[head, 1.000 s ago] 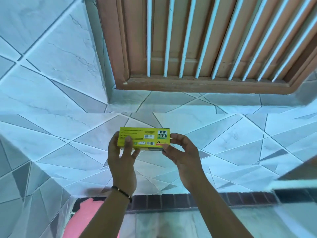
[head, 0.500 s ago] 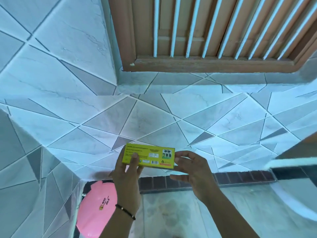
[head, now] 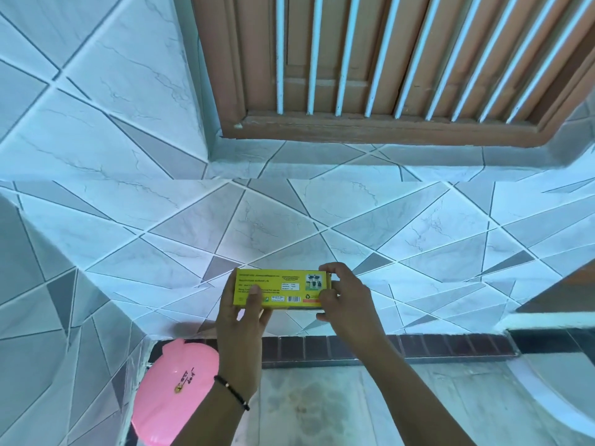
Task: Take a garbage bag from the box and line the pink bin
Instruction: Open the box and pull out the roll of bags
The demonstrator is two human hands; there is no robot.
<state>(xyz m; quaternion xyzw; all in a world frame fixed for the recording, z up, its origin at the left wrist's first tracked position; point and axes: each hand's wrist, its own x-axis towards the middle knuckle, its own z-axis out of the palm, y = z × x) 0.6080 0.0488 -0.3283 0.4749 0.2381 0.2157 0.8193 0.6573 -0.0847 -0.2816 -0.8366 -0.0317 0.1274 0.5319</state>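
- Early stage, by my judgement: the yellow garbage-bag box (head: 283,289) looks unopened, no bag out; left hand (head: 246,312) clamped on its left end, right hand (head: 346,296) pinching its right end
- Pink bin (head: 175,392) in the floor's left corner under the tiled wall (head: 128,246), lid seemingly on, unlined; left forearm overlaps it; nothing else obstructs

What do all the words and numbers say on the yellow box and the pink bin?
Yellow box, held in the left hand and right hand: lines of dark print, a small table, a barcode and a recycling sign, all too small and blurred to read.
Pink bin: dark handwriting on the lid, perhaps "Kop" over "120", too blurred to be sure.
Small sticker beside that handwriting: unreadable.
No other text shows.
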